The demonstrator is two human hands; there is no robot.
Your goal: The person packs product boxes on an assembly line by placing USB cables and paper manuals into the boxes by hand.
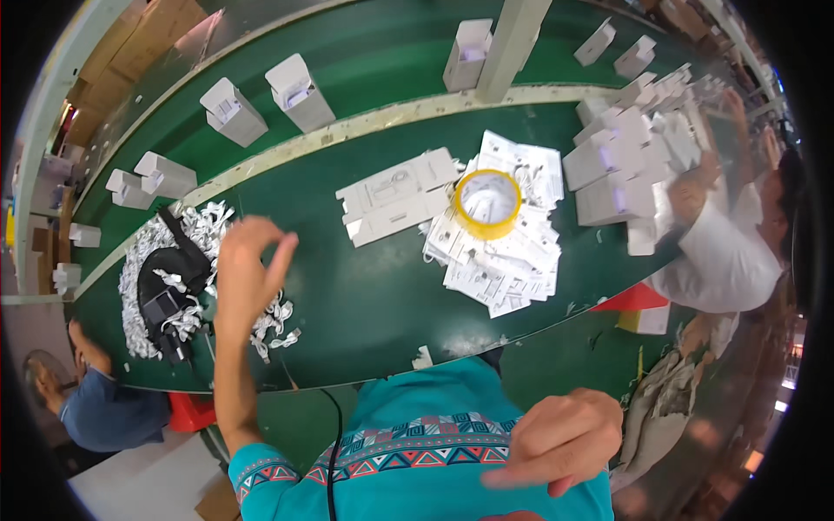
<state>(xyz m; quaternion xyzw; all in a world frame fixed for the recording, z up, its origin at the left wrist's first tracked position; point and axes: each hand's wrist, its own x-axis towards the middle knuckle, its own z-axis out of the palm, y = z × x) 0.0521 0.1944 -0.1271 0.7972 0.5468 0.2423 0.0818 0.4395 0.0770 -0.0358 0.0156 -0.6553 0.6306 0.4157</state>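
My left hand (248, 265) is over the right edge of a heap of white cables (136, 286), its thumb held apart from bent fingers. Nothing shows in its grasp. My right hand (565, 438) hovers in front of my teal shirt, forefinger stretched to the left and the others loosely bent. It is slightly blurred and I see nothing in it. On the heap lie a black cord and a black adapter (162, 306). A flat, unfolded white carton (395, 195) rests mid-table, beside a pile of printed leaflets (495, 273) topped by a yellow-edged tape roll (488, 203).
Several open white boxes (233, 113) stand on the green belt beyond a pale rail (304, 143). More white boxes (612, 169) are stacked at the right, where a co-worker's sleeve (721, 260) reaches in. Another person (113, 408) sits at the lower left. A metal post (512, 48) rises from the rail.
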